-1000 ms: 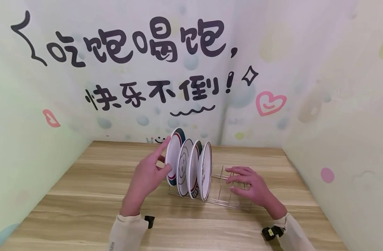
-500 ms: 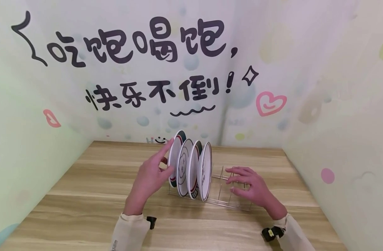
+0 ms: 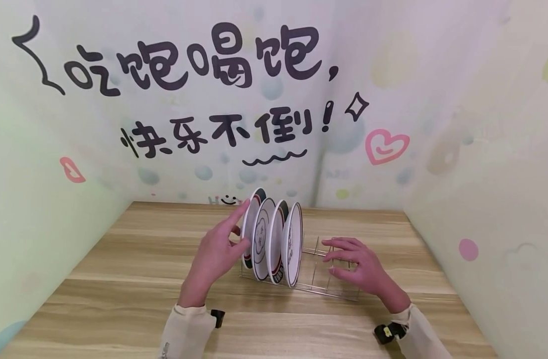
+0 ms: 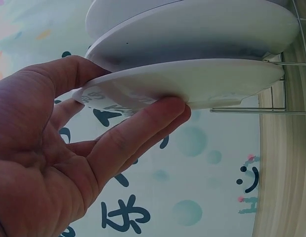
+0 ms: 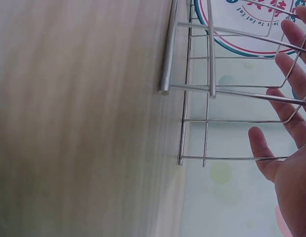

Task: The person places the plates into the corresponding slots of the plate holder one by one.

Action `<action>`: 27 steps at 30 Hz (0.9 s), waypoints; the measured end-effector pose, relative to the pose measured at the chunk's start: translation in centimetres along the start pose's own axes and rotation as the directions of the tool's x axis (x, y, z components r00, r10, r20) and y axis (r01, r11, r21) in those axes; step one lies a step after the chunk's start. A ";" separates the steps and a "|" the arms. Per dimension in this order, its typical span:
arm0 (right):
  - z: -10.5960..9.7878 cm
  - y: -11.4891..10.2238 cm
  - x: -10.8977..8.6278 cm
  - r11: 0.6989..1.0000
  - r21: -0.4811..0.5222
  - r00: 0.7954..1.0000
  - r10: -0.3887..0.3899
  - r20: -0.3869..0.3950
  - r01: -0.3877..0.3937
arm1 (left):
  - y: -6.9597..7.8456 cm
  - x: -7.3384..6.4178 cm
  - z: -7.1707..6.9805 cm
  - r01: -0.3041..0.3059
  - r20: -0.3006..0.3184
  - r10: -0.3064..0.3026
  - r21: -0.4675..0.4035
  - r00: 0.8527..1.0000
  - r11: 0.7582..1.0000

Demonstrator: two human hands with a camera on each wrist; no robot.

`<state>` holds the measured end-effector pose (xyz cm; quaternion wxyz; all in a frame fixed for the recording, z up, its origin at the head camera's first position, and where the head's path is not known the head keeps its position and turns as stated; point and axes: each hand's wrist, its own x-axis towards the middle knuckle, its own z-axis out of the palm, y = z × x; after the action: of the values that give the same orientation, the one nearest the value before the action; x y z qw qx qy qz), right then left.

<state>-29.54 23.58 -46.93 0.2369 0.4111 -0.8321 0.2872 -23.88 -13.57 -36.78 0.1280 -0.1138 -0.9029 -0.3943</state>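
My left hand [image 3: 217, 252] pinches the leftmost plate [image 3: 250, 224], a white one with a dark green and red rim band, standing on edge in a wire dish rack [image 3: 328, 293]. In the left wrist view the thumb lies over the rim of that plate [image 4: 212, 74] and the fingers press its underside. Several plates stand side by side in the rack's left half; the rightmost plate [image 3: 294, 244] is white with a dark rim line. My right hand [image 3: 359, 264] is at the rack's right end, fingers spread and slightly bent, close behind the wires in the right wrist view.
The rack stands on a wood-grain table [image 3: 121, 294]. Behind it rises a pale printed wall [image 3: 189, 184] with black lettering, and further walls close off both sides. Black straps circle both sleeve cuffs.
The left hand has moved slightly right and the leftmost plate has come down and right, closer to its neighbour. The right hand has kept its place.
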 end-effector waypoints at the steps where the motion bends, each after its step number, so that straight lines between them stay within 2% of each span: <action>1: 0.0 0.0 0.0 1.000 0.005 1.000 0.007 0.004 -0.007 | 0.0 0.0 0.0 0.004 0.003 -0.004 -0.001 1.000 1.000; 19: 0.0 -0.1 -0.1 1.000 0.007 1.000 0.015 0.009 -0.015 | -0.3 0.1 0.2 0.031 0.019 -0.031 -0.010 0.999 0.999; 27: 0.0 -0.1 -0.1 1.000 0.006 1.000 0.009 0.013 -0.009 | -0.9 0.1 0.2 0.052 0.075 -0.047 -0.059 0.996 0.997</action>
<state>-29.45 23.56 -46.99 0.2289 0.4100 -0.8345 0.2882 -24.29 -13.96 -37.50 0.0812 -0.1097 -0.8972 -0.4200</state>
